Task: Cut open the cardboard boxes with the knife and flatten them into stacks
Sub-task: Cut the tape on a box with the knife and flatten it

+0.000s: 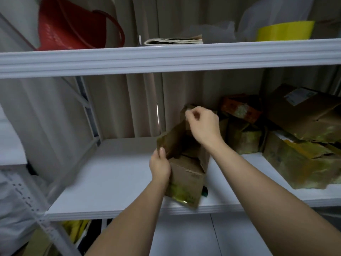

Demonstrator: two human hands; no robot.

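- Head view puts the box (186,174) at centre frame, standing on the white shelf (110,178) near its front edge, top flaps up and already open.
- It looks light and empty, going by how the thin brown walls bow; judge it soft rather than stiff, so it should crease easily and tear at the corners.
- Your left hand (159,164) pinches the near-left flap, thumb on top, fingers curled behind the card.
- Your right hand (202,123) is curled over the far flap's top edge, at centre frame a little right, fingertips nipping it.
- Hold near the fold lines, not the flap tips; the tips will likely bend away from you.
- The glossy yellow-green patch low on the front may be tape, and slippery.
- No knife is visible; a dark object just right of the box's base is too hidden to name.
- Right of frame, a heap of crumpled boxes (302,137) lies on the same shelf.
- Upper left, a red basket (73,24) sits on the top shelf.
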